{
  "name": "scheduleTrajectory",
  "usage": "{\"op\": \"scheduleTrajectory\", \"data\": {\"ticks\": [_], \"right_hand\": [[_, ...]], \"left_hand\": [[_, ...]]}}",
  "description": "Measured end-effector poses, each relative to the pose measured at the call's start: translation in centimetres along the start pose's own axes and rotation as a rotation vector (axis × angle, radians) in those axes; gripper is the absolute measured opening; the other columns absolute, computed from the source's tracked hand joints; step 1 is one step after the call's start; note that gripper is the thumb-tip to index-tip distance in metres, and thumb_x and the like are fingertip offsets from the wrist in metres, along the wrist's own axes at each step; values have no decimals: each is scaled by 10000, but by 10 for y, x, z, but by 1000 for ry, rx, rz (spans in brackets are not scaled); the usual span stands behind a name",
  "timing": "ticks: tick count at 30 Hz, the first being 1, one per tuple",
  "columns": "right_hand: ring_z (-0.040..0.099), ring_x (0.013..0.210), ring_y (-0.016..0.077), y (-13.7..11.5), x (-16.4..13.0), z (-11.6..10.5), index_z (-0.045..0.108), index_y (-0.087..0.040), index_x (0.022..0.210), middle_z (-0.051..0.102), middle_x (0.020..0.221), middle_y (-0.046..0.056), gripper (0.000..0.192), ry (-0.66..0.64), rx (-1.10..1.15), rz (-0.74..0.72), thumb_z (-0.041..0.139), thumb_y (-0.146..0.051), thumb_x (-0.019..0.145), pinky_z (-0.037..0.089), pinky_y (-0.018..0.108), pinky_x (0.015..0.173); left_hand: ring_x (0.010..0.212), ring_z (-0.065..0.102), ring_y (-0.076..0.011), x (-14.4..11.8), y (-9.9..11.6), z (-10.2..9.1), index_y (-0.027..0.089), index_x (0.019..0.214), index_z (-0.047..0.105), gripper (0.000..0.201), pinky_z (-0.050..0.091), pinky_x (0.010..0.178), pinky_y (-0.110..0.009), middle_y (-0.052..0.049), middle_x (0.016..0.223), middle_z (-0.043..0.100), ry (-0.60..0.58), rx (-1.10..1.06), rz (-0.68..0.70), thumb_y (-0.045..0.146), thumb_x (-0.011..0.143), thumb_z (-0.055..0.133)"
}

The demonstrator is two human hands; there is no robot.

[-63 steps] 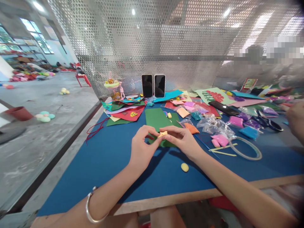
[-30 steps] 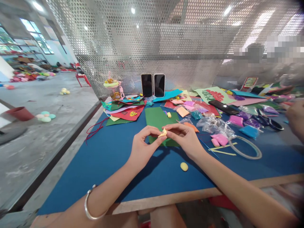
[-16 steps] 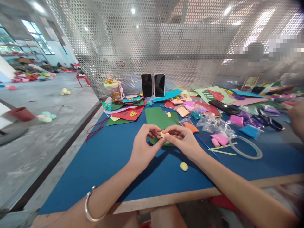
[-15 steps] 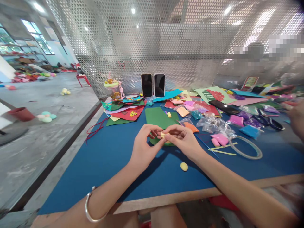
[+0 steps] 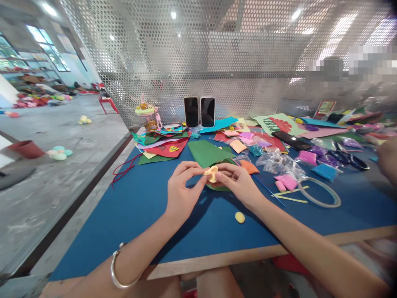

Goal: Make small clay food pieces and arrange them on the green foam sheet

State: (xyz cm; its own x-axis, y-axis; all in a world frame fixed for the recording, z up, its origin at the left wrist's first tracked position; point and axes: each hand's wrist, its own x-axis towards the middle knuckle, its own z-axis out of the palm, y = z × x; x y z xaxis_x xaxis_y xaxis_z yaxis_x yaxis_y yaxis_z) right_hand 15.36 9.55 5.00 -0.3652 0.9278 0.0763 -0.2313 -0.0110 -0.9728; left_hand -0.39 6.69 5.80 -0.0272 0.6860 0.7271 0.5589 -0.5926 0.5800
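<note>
Both of my hands meet above the blue table. My left hand and my right hand pinch a small flattened piece of pale yellow clay between thumbs and fingertips. It is held in the air over a green foam sheet. A second yellow clay lump lies on the table below my right wrist.
Two dark phones stand against the perforated metal screen. Coloured foam sheets, bags of coloured clay, a clear ring and scissors crowd the back and right. Another person's hand is at the right edge.
The clay piece has been pressed wider and flatter and now faces the camera. My hands shifted slightly left and stayed together.
</note>
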Motion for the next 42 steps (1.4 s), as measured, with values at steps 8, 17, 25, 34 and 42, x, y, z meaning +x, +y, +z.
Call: {"op": "scheduleTrajectory", "data": {"ticks": [8, 17, 25, 34, 42], "right_hand": [[689, 682, 157, 1, 2, -2, 653, -182, 821, 716, 750, 20, 360, 106, 1, -9, 730, -496, 664, 584, 262, 682], [681, 622, 164, 4, 4, 0, 618, -186, 740, 705, 695, 11, 330, 101, -18, -36, 783, -443, 615, 590, 289, 645], [693, 743, 168, 2, 1, -3, 663, -200, 858, 718, 824, 31, 340, -80, 46, -78, 652, -520, 747, 576, 301, 731], [676, 711, 149, 2, 3, -4, 652, -196, 817, 705, 766, 12, 289, 24, -8, -67, 788, -371, 631, 567, 266, 688], [654, 752, 144, 4, -5, 2, 556, -219, 857, 660, 794, 4, 171, 29, -396, -357, 677, -278, 752, 540, 263, 709]], "left_hand": [[889, 578, -169, -3, -2, 1, 193, 1069, 661, 254, 485, 794, -304, -58, 1009, 650, -134, 225, 272, 185, 821, 601], [878, 601, -155, -3, -1, 2, 190, 1099, 626, 290, 506, 784, -282, -55, 1016, 646, -139, 103, 14, 237, 812, 623], [709, 615, -142, 1, -1, 1, 198, 838, 710, 105, 507, 665, -260, -24, 792, 700, -59, -64, -129, 271, 769, 677], [763, 626, -145, 2, 8, -2, 209, 891, 720, 136, 505, 703, -256, -29, 835, 711, -143, -141, -176, 229, 810, 612], [679, 588, -137, 2, 3, 0, 204, 804, 710, 116, 482, 649, -247, -10, 756, 684, -168, -141, -274, 298, 737, 695]]}}
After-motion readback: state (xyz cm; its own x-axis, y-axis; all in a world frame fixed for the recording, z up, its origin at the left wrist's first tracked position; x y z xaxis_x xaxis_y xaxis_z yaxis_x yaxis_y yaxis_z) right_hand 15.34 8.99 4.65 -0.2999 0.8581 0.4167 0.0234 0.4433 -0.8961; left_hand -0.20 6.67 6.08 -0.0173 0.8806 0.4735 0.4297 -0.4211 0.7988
